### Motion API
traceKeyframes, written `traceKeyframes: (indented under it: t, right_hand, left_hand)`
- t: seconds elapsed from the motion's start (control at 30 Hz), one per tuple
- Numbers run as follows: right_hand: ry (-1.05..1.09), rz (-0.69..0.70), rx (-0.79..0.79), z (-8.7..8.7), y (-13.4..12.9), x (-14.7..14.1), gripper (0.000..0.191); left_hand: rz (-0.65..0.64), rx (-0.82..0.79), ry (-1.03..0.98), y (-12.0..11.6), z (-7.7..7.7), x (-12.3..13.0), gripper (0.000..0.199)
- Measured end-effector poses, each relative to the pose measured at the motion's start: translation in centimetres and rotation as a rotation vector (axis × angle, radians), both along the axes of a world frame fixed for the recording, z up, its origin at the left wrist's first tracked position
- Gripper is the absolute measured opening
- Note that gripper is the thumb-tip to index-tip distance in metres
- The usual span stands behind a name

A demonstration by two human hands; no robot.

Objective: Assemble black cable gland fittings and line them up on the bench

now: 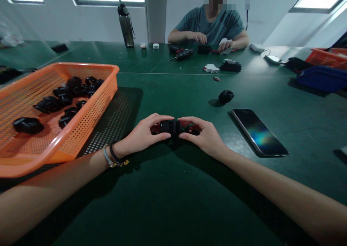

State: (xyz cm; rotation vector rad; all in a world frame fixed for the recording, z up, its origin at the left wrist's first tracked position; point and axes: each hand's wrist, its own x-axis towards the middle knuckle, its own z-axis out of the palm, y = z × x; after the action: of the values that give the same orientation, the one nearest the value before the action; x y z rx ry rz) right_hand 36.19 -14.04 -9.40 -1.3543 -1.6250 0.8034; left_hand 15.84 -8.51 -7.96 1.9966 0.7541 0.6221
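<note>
Between my two hands is a black cylindrical plastic fitting [174,126], held on its side just above the green table [173,195]. My left hand [153,130] is closed on its left end, thumb below and fingers above. The right end sits in the pinch of my right hand [199,132], whose fingers curl behind it and partly hide it. A similar black ring-shaped fitting [226,96] lies on the table beyond my right hand. On the left, an orange basket [62,145] holds several black fittings [48,104], some round and some longer.
A phone [258,132] lies right of my right hand. Across the table a person [208,25] handles small parts near a power drill [183,54]. A dark bottle [126,27] stands at the back; a blue bin [322,78] and a red basket [329,60] are far right.
</note>
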Motion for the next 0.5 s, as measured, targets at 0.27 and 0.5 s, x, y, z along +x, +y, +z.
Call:
traceKeyframes:
  t: [0.27, 0.5]
  right_hand:
    - [-0.004, -0.004, -0.023, 0.18, 0.02, -0.03, 0.032]
    - [-0.015, -0.006, -0.016, 0.10, 0.01, -0.03, 0.031]
  left_hand:
    - [-0.004, -0.001, -0.008, 0.03, -0.10, 0.02, 0.038]
    - [-0.007, 0.006, 0.007, 0.05, -0.04, -0.03, 0.039]
